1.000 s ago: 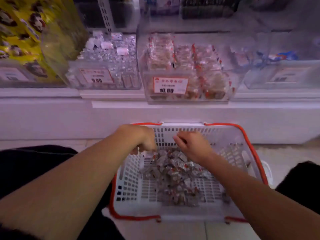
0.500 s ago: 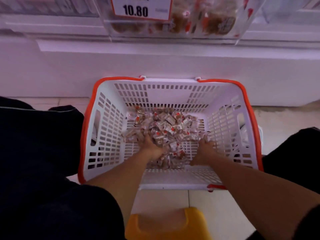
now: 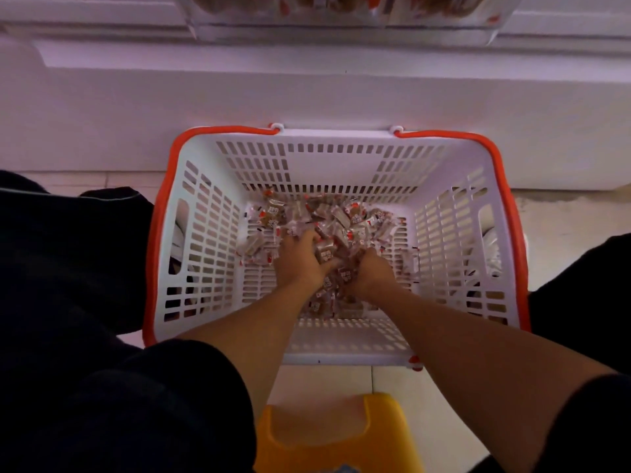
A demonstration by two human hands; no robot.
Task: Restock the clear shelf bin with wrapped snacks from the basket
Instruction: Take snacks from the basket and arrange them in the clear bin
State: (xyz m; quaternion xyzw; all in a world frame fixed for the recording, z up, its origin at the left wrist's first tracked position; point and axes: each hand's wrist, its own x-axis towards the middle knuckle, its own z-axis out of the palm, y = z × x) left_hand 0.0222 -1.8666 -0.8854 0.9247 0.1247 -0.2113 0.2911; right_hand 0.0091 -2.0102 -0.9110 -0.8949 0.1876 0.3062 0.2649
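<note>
A white slotted basket [image 3: 211, 240] with an orange rim stands on the floor against the shelf base. A heap of small clear-wrapped snacks [image 3: 345, 220] with red ends lies on its bottom. My left hand [image 3: 300, 259] and my right hand [image 3: 370, 273] are both down in the heap, close together, fingers curled around a bunch of snacks between them. The clear shelf bin [image 3: 341, 15] shows only by its lower edge at the top of the frame, with wrapped snacks inside.
A yellow plastic stool [image 3: 338, 435] sits under me at the bottom. My dark-clad legs [image 3: 68, 302] flank the basket left and right. The white shelf base [image 3: 307, 93] runs across behind the basket. Pale floor tiles show around it.
The view has tilted down from the shelf to the basket. Both hands have pushed deeper into the heap and drawn together, closing on snacks.
</note>
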